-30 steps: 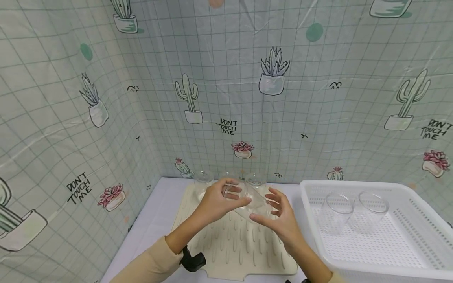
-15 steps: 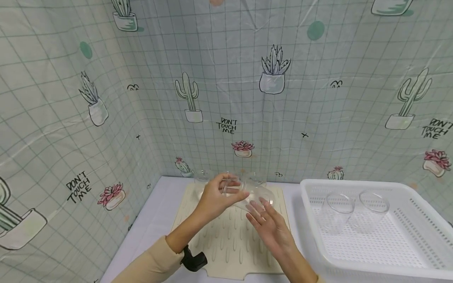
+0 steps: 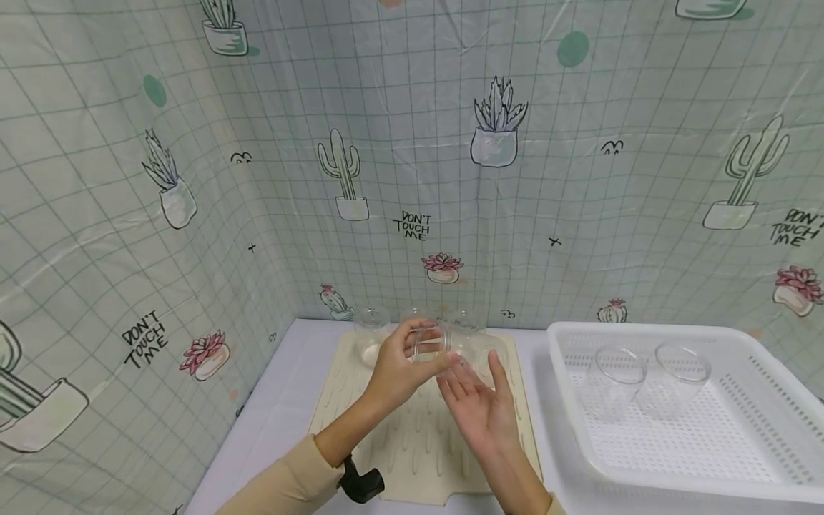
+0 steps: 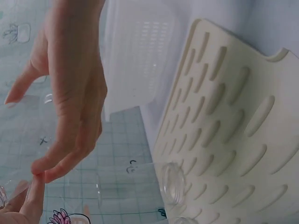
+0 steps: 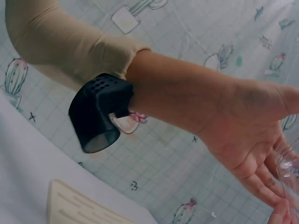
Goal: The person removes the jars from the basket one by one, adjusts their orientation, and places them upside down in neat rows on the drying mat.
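Note:
A clear drinking glass (image 3: 433, 342) lies tipped on its side above the mat, its open rim toward the left. My left hand (image 3: 400, 366) grips it near the rim, thumb in front and fingers behind. Turned palm up, my right hand (image 3: 479, 411) has its fingers extended at the glass's underside and its thumb apart; exact contact is hard to see through the clear wall. In the left wrist view the right hand (image 4: 77, 102) reaches down toward the left fingertips. The right wrist view has the left hand (image 5: 254, 140) beside the glass's edge (image 5: 290, 163).
Several clear glasses stand at the back of the cream ridged drying mat (image 3: 418, 458), including one at the left (image 3: 371, 336). A white perforated basket (image 3: 682, 468) on the right holds two more glasses (image 3: 614, 383). Patterned curtain (image 3: 412, 143) hangs behind and left.
My right hand has gone from holding the glass's far end, fingers spread, to lying palm up beneath it, moving left. My left hand keeps its grip.

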`<state>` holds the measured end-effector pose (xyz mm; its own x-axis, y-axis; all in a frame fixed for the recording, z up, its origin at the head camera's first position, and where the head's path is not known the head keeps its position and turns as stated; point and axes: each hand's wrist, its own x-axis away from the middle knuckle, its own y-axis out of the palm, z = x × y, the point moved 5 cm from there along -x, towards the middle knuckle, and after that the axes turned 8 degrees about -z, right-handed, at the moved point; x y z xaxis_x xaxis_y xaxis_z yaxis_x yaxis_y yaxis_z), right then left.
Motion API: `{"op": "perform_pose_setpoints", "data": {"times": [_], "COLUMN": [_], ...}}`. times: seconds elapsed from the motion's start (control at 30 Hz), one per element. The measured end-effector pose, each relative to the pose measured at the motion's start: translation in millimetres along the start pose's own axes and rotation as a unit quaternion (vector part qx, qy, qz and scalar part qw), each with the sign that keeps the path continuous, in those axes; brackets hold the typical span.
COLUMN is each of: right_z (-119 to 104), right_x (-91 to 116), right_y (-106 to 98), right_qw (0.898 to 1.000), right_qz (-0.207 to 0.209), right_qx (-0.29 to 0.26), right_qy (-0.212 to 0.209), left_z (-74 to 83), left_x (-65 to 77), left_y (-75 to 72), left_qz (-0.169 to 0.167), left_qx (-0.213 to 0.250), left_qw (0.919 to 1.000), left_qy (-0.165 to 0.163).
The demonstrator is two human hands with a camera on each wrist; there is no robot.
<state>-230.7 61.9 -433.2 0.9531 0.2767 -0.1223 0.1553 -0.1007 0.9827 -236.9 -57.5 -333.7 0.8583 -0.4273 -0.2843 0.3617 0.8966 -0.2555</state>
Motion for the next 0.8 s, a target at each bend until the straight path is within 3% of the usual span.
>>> {"op": "perform_pose_setpoints", "data": {"times": [0.4, 0.8], "right_z": [-4.5, -8.5], "right_x": [-0.9, -2.5], "right_y": [3.3, 8.0], "right_qw": [0.999, 0.996], "right_qz": [0.034, 0.011], "right_qx": [0.038, 0.084], "right_qy": [-0.012, -0.014], "left_z": [-7.9, -12.1], "left_x": [1.4, 3.3], "left_y": [-0.6, -1.7], "left_qz": [-0.014, -0.031], "left_qx": [0.026, 0.069], "left_qw": [0.9995, 0.9965], "left_qy": [0.01, 0.035]}}
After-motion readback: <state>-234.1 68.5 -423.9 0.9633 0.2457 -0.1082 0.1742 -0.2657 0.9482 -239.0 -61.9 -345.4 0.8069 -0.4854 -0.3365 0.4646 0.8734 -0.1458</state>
